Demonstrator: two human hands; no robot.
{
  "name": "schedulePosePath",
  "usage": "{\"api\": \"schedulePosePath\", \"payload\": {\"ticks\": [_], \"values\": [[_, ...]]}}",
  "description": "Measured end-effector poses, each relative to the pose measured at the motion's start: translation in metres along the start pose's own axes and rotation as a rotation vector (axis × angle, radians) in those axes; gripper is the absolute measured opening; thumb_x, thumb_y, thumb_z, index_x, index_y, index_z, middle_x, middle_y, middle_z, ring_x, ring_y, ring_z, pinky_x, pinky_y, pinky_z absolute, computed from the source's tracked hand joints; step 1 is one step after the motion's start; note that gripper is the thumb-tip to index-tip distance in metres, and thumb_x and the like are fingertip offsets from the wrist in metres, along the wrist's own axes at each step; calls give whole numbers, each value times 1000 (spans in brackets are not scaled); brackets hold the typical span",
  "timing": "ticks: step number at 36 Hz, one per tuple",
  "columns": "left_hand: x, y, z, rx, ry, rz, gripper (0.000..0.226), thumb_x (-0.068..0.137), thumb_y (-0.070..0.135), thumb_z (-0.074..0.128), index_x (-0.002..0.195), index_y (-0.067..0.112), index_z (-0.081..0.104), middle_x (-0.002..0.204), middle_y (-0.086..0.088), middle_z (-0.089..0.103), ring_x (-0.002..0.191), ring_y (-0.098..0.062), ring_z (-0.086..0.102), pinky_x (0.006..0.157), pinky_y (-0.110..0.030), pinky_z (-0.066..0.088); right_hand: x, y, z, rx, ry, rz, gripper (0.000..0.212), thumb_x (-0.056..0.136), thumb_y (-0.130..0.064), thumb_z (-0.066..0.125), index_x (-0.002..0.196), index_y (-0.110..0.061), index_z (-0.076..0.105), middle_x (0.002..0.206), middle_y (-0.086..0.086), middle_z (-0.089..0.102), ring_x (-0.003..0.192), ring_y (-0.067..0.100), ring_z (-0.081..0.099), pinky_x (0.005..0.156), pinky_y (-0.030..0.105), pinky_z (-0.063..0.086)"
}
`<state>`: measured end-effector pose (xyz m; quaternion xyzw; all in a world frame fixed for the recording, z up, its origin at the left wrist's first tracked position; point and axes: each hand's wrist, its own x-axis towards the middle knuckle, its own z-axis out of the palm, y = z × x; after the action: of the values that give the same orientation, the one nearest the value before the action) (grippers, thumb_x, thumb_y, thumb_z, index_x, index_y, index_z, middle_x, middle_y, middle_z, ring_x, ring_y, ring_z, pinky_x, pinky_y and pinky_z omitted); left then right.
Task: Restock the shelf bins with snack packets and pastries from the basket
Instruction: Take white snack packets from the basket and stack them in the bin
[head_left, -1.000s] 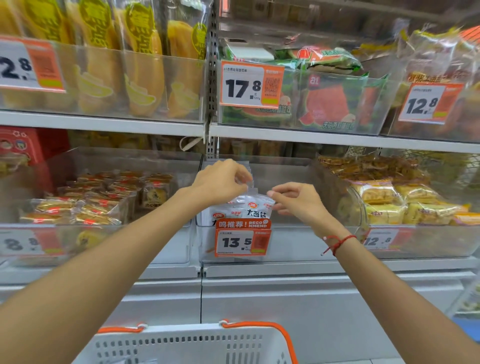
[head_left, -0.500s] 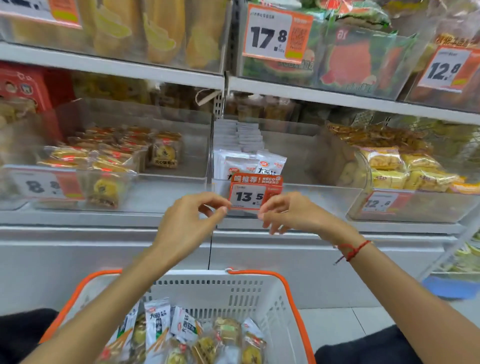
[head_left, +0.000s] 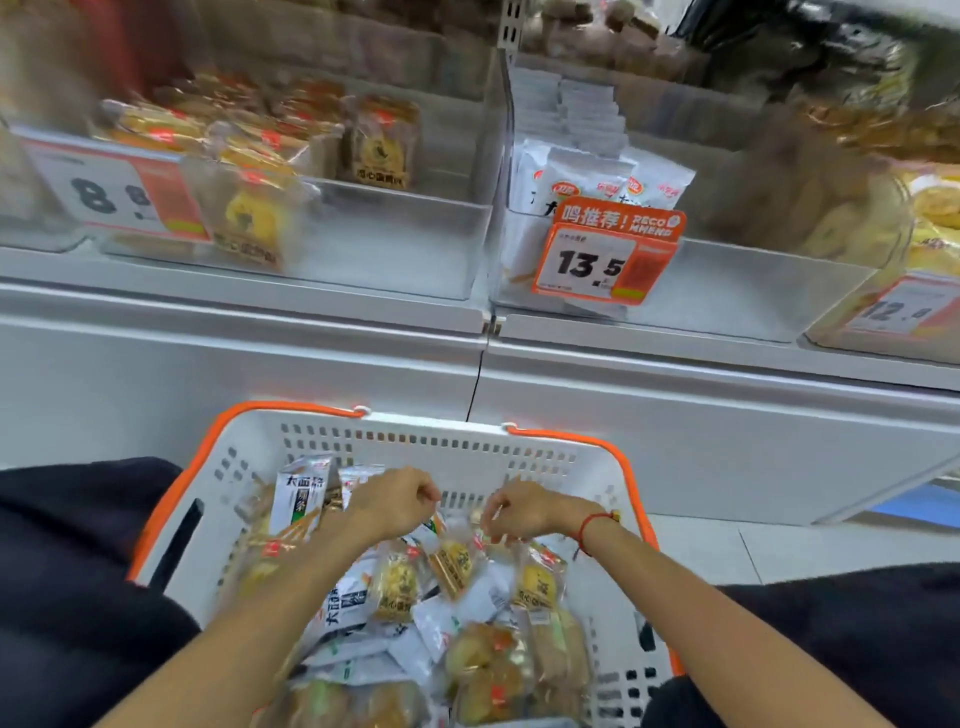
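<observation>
Both hands, left hand (head_left: 395, 501) and right hand (head_left: 524, 506), hover inside white perforated plastic basket with orange rim (head_left: 431, 441); fingers loosely curled, holding nothing, poised over clear-wrapped yellow pastries (head_left: 452, 564) and white snack packets (head_left: 298, 499) for picking. Clear shelf bin (head_left: 727, 291) awaits above.

Orange price tag (head_left: 605, 258): hanging at the front of the middle clear bin, showing 13.5 in black under a line of white characters and "RECOMMEND".
Left price tag (head_left: 111, 192): sitting on the front of the left bin, showing a large 8, its right part orange; blurred.
Right price tag (head_left: 901, 310): showing at the far right edge, reading about 12, too blurred to make out fully.
Red string bracelet (head_left: 592, 526): circling the wrist on the right.
Tiled floor (head_left: 727, 545): showing pale to the right, below the white shelf base.
Dark trousers (head_left: 67, 571): filling the near left and right corners.
</observation>
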<state>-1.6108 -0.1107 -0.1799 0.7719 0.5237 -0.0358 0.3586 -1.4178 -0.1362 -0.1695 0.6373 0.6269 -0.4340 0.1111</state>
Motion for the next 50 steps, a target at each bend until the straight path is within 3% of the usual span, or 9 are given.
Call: {"api": "schedulePosePath", "payload": {"ticks": [6, 17, 20, 24, 32, 37, 42, 46, 50], "values": [[-4, -26, 38, 253, -228, 62, 20, 92, 24, 56, 106, 27, 70, 112, 9, 69, 105, -14, 62, 86, -27, 49, 31, 10, 66, -248, -129, -49, 23, 87, -10, 55, 99, 1, 71, 106, 18, 70, 91, 33, 65, 85, 46, 54], [0, -24, 86, 569, -206, 120, 18, 90, 26, 59, 97, 11, 66, 100, -9, 67, 95, -28, 62, 78, -32, 47, 15, 40, 85, -458, -54, -167, 54, 92, -15, 56, 143, -25, 39, 142, 6, 48, 120, 32, 54, 93, 41, 49], [-1, -23, 97, 609, -289, 108, 35, 94, 36, 58, 114, 7, 58, 117, -10, 61, 106, -29, 60, 84, -37, 47, 18, 39, 89, -548, 32, -210, 51, 91, -23, 60, 139, -23, 42, 139, 5, 50, 120, 28, 54, 92, 41, 50], [-3, -22, 101, 582, -310, 88, 42, 94, 45, 56, 112, 6, 57, 108, -10, 62, 100, -28, 59, 72, -34, 40, 24, 42, 96, -614, 64, -209, 51, 87, -36, 66, 132, -24, 45, 127, 6, 58, 114, 27, 57, 88, 42, 53], [11, -26, 89, 164, -472, -36, 16, 93, 28, 59, 84, 16, 57, 87, -1, 56, 81, -19, 51, 73, -28, 41, 28, 31, 78, -385, 19, -221, 18, 89, -25, 65, 103, -14, 66, 112, 5, 65, 106, 22, 59, 84, 29, 44], [16, -23, 39, -110, -573, -97, 15, 94, 27, 61, 90, 13, 58, 65, 2, 45, 52, -9, 37, 45, -15, 33, 21, 20, 46, -249, -77, -167, 17, 93, -21, 58, 104, -12, 68, 115, 6, 65, 107, 24, 58, 94, 38, 48], [10, -2, -16, -528, -440, -180, 11, 91, 27, 66, 91, 16, 70, 70, 2, 59, 55, -5, 47, 56, -17, 36, -3, -1, -2, -141, -204, -141, 30, 81, -18, 76, 105, -17, 58, 106, -4, 58, 94, 14, 52, 75, 21, 43], [1, 26, -43, -877, -323, -213, 9, 91, 20, 64, 96, 15, 69, 72, 6, 64, 64, -4, 54, 61, -16, 42, -21, -17, -32, -31, -222, -120, 53, 79, -22, 78, 123, -17, 47, 107, -8, 64, 105, 20, 61, 92, 32, 48], [-7, 44, -60, -1112, -208, -205, 23, 90, 22, 65, 109, 10, 69, 90, 5, 71, 60, -1, 55, 57, -16, 42, -38, -28, -57, -78, -65, -205, 32, 79, -45, 74, 102, -27, 61, 102, -10, 66, 100, 14, 62, 95, 33, 48]]}}
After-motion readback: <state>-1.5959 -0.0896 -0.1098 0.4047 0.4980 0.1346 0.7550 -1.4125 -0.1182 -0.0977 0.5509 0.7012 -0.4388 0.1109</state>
